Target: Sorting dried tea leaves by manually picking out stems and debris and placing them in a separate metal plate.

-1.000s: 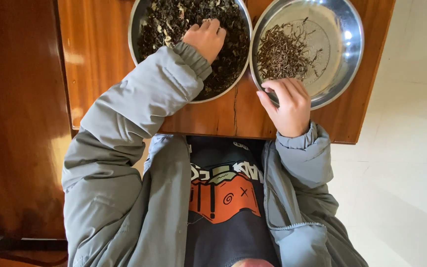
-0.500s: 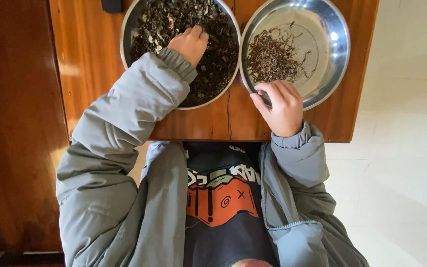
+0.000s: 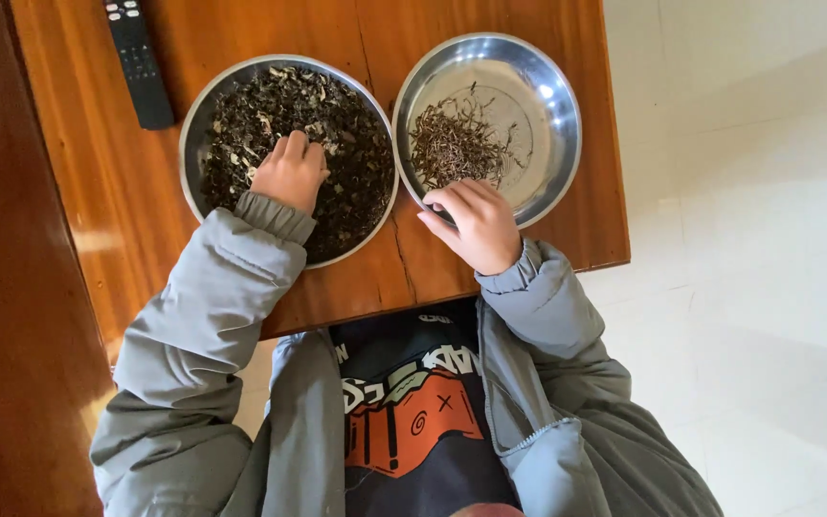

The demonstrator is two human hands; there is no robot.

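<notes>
Two round steel dishes sit side by side on a wooden table [image 3: 519,244]. The left dish [image 3: 195,124] is full of dark dried leaves [image 3: 346,144]; my left hand [image 3: 289,172] rests in that pile, fingers curled down into the leaves. The right dish [image 3: 552,124] holds a small heap of thin brown stems [image 3: 457,144]. My right hand [image 3: 476,225] lies on the near rim of the right dish, fingers bent over its edge. Whether the fingers pinch anything is hidden.
A black remote control [image 3: 139,62] lies at the table's far left. A dark wooden surface [image 3: 2,335] runs along the left side. Pale tiled floor [image 3: 748,239] lies to the right of the table edge. My grey jacket sleeves cover both arms.
The view has shifted so the dishes sit lower in the picture and the remote shows. My left hand stays in the leaves; my right hand stays at the right dish's rim.
</notes>
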